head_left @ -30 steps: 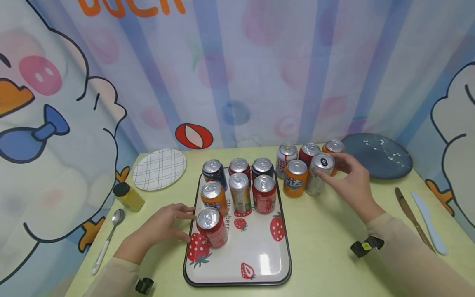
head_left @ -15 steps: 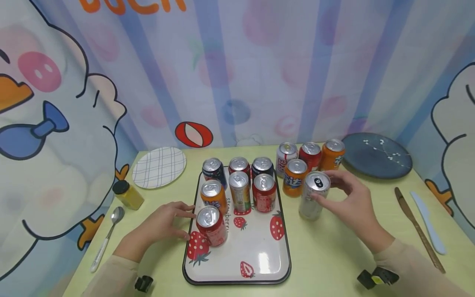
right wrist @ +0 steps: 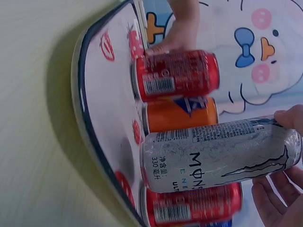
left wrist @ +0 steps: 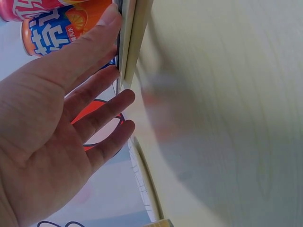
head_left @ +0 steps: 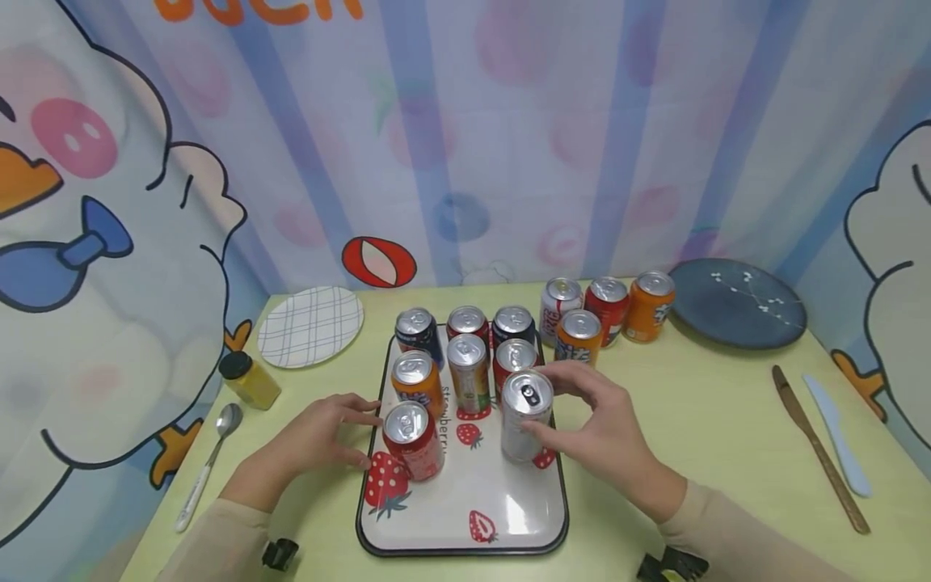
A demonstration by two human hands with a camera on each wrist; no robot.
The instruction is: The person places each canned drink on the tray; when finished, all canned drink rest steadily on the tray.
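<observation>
My right hand (head_left: 582,420) grips a tall white Monster can (head_left: 525,416) by its upper part and holds it upright over the right side of the strawberry-print tray (head_left: 509,525). The right wrist view shows the white can (right wrist: 218,153) in my fingers (right wrist: 277,194), its base at or just above the tray (right wrist: 94,118). My left hand (head_left: 320,440) lies open with straight fingers against the tray's left rim, beside a red can (head_left: 413,440). The left wrist view shows those fingers (left wrist: 90,90) touching the rim (left wrist: 128,42). Several other cans stand in rows at the tray's far end.
More cans (head_left: 607,307) stand on the table behind the tray's right corner. A dark blue plate (head_left: 738,303) lies far right, a checked plate (head_left: 309,326) far left. A yellow jar (head_left: 249,380) and spoon (head_left: 207,469) sit left; two knives (head_left: 822,444) lie right.
My right hand lifted the white can out of the group behind the tray and carried it left and toward me onto the tray area. The left hand stayed at the rim.
</observation>
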